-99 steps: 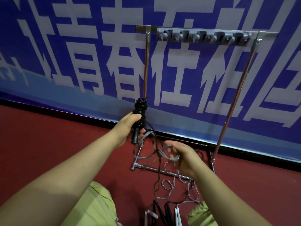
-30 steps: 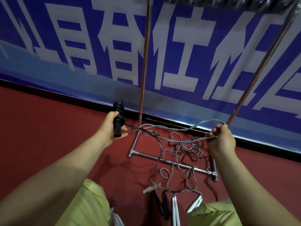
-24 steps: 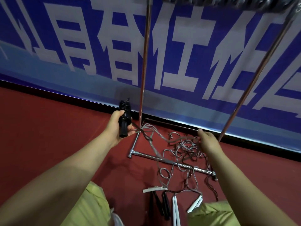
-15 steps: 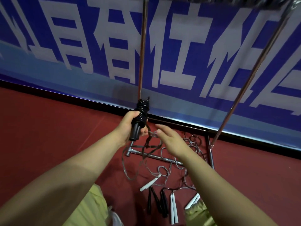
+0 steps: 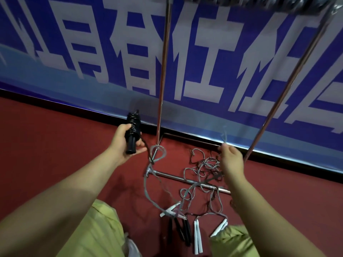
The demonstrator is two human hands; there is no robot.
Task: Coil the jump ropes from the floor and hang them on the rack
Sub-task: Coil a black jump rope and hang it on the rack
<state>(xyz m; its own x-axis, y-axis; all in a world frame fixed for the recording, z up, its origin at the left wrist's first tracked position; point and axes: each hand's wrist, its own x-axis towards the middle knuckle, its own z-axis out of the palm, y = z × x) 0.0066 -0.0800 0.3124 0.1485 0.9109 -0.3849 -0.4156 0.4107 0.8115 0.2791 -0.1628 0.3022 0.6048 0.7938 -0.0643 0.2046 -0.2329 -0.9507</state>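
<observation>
We grip black handle in left hand, cord partly wound round it. Right hand pinches loose cord, drawn out sideways. We advise steady tension, snug wraps; other ropes tangled on floor beneath rack.

The blue banner bears large white characters, "青春" partly legible

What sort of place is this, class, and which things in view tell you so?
Probably a sports hall or school gym: a red sports-type floor, a big blue banner along the wall, and jump ropes tangled below a metal rack.
</observation>
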